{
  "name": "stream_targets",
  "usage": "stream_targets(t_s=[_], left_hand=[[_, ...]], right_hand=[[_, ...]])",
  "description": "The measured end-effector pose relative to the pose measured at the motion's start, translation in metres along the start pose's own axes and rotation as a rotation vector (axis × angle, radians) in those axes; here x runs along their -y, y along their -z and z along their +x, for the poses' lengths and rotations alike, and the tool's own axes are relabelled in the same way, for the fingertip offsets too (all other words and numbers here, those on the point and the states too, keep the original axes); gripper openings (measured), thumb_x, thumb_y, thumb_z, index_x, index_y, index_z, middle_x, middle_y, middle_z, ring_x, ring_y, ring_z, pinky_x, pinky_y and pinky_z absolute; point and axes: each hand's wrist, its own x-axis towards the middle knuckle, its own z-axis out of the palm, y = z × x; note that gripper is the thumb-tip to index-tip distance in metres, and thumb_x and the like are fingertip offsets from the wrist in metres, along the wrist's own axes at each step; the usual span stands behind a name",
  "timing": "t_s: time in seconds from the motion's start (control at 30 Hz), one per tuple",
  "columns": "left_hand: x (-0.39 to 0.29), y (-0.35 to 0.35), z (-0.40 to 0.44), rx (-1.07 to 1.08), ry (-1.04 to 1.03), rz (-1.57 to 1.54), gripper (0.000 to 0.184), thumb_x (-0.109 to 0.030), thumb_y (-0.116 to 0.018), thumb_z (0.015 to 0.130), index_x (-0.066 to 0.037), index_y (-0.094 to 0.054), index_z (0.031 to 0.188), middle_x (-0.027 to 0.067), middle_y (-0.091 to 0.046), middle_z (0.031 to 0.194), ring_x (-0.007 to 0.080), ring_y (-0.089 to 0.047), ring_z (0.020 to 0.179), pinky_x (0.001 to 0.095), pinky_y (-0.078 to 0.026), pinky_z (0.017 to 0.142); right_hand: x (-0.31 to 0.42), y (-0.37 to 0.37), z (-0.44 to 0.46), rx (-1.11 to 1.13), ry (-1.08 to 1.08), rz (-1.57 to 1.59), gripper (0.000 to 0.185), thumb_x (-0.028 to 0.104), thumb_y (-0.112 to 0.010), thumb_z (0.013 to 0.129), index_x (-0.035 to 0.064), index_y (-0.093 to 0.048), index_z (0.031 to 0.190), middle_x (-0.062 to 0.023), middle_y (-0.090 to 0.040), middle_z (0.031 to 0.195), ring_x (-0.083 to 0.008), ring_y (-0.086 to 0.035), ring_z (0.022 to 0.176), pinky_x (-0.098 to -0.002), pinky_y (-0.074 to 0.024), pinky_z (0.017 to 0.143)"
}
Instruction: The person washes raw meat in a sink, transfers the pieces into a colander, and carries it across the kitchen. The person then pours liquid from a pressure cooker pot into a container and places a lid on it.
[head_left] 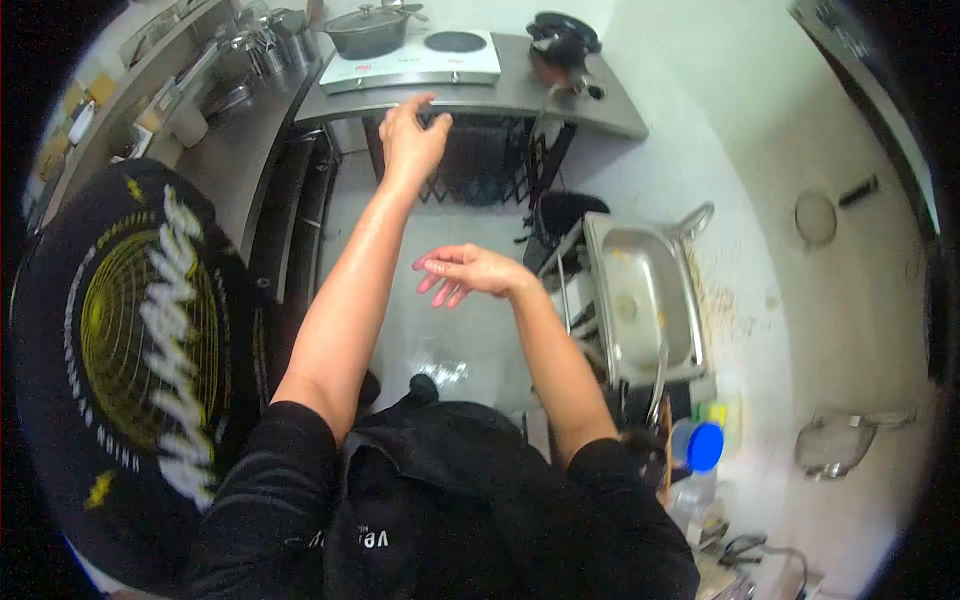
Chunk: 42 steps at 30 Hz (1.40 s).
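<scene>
My left hand (pixel 413 145) is stretched forward, empty, its fingers apart and slightly curled. It appears in front of the steel counter's (pixel 450 103) near edge, below a white two-burner hotplate (pixel 410 68). On the hotplate's left burner sits a dark pot with a lid (pixel 366 36); the right burner (pixel 455 41) is bare. My right hand (pixel 470 272) hangs in the air over the floor, palm turned inward, with loosely spread fingers and nothing in them. Nearest to it is the steel sink (pixel 690 350) on the right.
Close on my left is a person in a black printed shirt (pixel 150 330). Behind them runs a steel worktop (pixel 225 130) with utensils. Dark pans (pixel 565 35) stand at the counter's right end. A blue-lidded container (pixel 705 447) is by the sink; strainers (pixel 835 445) hang on the wall.
</scene>
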Motion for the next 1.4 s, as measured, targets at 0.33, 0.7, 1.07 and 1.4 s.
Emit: stream_targets(t_s=[0.33,0.7,1.07,1.4], left_hand=[[0.239,-0.094,0.079,0.309,0.14,0.533,0.047,-0.024,-0.066,0.074,-0.014,-0.056,0.119,0.0221,-0.039,0.131,0.042,-0.025,0.13,0.0512,-0.031,0.102],[0.388,0.048,0.093,0.076,0.837,0.582,0.053,-0.027,-0.069,0.071,-0.008,-0.057,0.119,0.0252,-0.054,0.116,0.038,-0.051,0.11,0.0395,-0.04,0.097],[0.403,0.087,0.086,-0.209,1.09,0.015,0.049,-0.005,-0.065,0.078,0.001,-0.049,0.124,0.018,-0.052,0.124,0.0263,-0.049,0.117,0.0329,-0.036,0.097],[0.458,0.081,0.324,-0.432,0.67,-0.178,0.059,-0.015,-0.068,0.08,-0.005,-0.043,0.132,0.0146,-0.056,0.121,0.0203,-0.056,0.103,0.0299,-0.046,0.086]], right_hand=[[-0.067,0.165,0.09,-0.074,-0.213,0.303,0.04,0.033,-0.049,0.094,0.0046,-0.049,0.123,-0.0129,-0.064,0.104,-0.0207,-0.065,0.084,-0.032,-0.0538,0.071],[0.072,0.37,0.272,0.339,-0.166,-0.387,0.05,0.042,-0.052,0.091,0.0076,-0.049,0.128,-0.0093,-0.059,0.117,-0.0183,-0.056,0.103,-0.0324,-0.0438,0.091],[0.254,0.499,0.506,-0.824,0.413,-0.72,0.057,0.036,-0.062,0.08,-0.0034,-0.052,0.12,-0.0291,-0.059,0.109,-0.0374,-0.057,0.106,-0.0374,-0.0429,0.091],[0.239,0.606,0.626,-0.874,-0.065,-0.701,0.078,0.049,-0.059,0.08,-0.022,-0.048,0.11,-0.0314,-0.06,0.097,-0.0371,-0.062,0.088,-0.0406,-0.0492,0.074]])
